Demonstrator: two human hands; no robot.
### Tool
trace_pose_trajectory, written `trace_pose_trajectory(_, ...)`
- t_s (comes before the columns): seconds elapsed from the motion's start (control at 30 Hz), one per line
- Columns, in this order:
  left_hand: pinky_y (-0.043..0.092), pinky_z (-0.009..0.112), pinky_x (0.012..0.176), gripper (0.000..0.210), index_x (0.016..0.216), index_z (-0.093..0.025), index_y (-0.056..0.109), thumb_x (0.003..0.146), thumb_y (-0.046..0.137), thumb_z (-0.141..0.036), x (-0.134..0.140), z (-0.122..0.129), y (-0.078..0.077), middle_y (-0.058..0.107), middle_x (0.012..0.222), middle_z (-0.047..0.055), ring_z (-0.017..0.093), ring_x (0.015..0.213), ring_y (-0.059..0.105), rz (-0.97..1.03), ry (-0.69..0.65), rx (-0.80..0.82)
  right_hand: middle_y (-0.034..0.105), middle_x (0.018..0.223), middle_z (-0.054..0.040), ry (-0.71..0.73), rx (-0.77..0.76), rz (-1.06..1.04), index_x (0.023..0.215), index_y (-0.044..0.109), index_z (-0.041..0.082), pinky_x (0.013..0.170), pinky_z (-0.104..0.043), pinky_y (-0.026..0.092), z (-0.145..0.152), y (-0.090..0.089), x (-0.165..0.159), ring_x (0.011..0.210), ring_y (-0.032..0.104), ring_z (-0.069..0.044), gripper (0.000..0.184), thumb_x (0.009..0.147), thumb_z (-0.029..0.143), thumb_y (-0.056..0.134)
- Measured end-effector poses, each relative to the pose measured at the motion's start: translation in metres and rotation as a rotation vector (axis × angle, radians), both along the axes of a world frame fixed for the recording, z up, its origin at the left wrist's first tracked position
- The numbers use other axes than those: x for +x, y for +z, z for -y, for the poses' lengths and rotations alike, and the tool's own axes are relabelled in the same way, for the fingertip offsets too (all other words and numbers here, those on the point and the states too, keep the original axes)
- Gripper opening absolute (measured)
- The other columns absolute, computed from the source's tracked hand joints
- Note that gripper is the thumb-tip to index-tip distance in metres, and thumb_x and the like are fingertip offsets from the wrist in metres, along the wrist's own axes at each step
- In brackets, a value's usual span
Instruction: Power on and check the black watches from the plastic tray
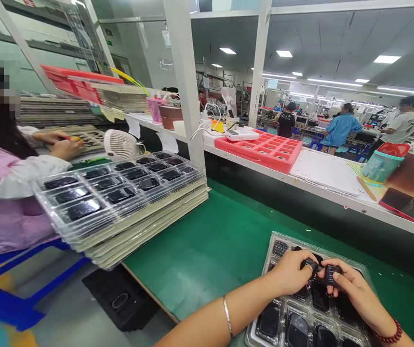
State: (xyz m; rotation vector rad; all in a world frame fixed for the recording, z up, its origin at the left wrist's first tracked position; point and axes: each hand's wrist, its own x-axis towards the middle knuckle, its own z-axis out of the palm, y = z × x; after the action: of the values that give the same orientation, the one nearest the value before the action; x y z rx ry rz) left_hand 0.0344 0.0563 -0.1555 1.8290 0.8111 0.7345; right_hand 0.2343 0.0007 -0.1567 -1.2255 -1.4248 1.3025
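My left hand (pixel 294 272) is closed on a small black part (pixel 311 264), pinched between thumb and fingers. My right hand (pixel 354 287) grips a small black block with pale marks (pixel 332 273), its thumb lying on the face. The two parts are close together; whether they touch or join, I cannot tell. Both hands are over a clear plastic tray (pixel 269 255) on the green tabletop (pixel 195 255). Rounded black pieces with glossy faces (pixel 297 329) sit in its compartments. The hands and forearms hide part of the tray.
Stacked trays of black glossy pieces (pixel 127 193) stand at the left table edge. A raised white shelf (pixel 322 202) carries a red divided tray (pixel 260 150), papers, a phone (pixel 399 203) and a teal cup (pixel 382 166). Left, a co-worker in pink sits beside a small white fan (pixel 120 144).
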Motion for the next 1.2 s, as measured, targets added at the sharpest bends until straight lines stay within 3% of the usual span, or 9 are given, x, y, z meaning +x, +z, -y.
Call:
trace_pose_trajectory(0.4,0.043,0.023,0.054,0.027,0.095,-0.018,0.061,0.076,0.043,-0.015,0.006,-0.003,0.000,0.063,0.076,0.002,0.011,0.053,0.057,0.076,-0.043,-0.132,0.064,0.092,-0.0054,0.017,0.051,0.023,0.105,0.057,0.023,0.053,-0.028,0.046,-0.001,0.006,-0.005,0.061,0.059,-0.016,0.027,0.086,0.041,0.051)
trace_pose_trajectory(0.5,0.046,0.025,0.061,0.028,0.098,-0.017,0.059,0.074,0.045,-0.012,0.007,-0.005,-0.002,0.064,0.084,0.003,0.012,0.062,0.059,0.142,-0.057,-0.175,0.063,0.094,-0.0065,0.014,0.070,-0.005,0.108,0.054,0.021,0.052,-0.026,0.045,0.000,0.008,-0.005,0.062,0.059,-0.014,0.027,0.085,0.035,0.051)
trace_pose_trajectory(0.63,0.046,0.026,0.074,0.043,0.104,-0.018,0.056,0.064,0.051,-0.003,0.008,-0.005,0.001,0.063,0.097,0.004,0.015,0.083,0.059,0.194,-0.040,-0.199,0.060,0.107,-0.0076,-0.006,0.091,-0.039,0.118,0.048,0.023,0.054,-0.025,0.048,0.002,0.013,-0.005,0.080,0.061,-0.018,0.040,0.079,0.021,0.054)
trace_pose_trajectory(0.8,0.047,0.026,0.065,0.027,0.099,-0.014,0.056,0.072,0.053,-0.014,0.009,-0.002,0.007,0.062,0.088,0.005,0.013,0.070,0.056,0.224,-0.061,-0.294,0.062,0.103,-0.0072,0.007,0.076,-0.059,0.117,0.051,0.021,0.053,-0.026,0.049,0.002,0.010,-0.003,0.074,0.062,-0.017,0.035,0.082,0.024,0.050)
trace_pose_trajectory(0.93,0.046,0.026,0.072,0.035,0.101,-0.016,0.056,0.067,0.056,-0.009,0.010,-0.001,0.007,0.062,0.091,0.005,0.015,0.079,0.057,0.222,-0.032,-0.266,0.061,0.106,-0.0073,0.020,0.088,-0.052,0.120,0.049,0.021,0.054,-0.025,0.050,0.000,0.006,-0.001,0.078,0.063,-0.017,0.040,0.080,0.020,0.052)
trace_pose_trajectory(1.2,0.046,0.026,0.071,0.036,0.103,-0.016,0.056,0.069,0.054,-0.007,0.009,-0.002,0.006,0.063,0.090,0.005,0.015,0.081,0.058,0.210,-0.036,-0.263,0.062,0.105,-0.0067,0.029,0.102,-0.032,0.120,0.050,0.022,0.053,-0.024,0.050,0.000,0.003,-0.001,0.076,0.063,-0.016,0.039,0.082,0.019,0.050)
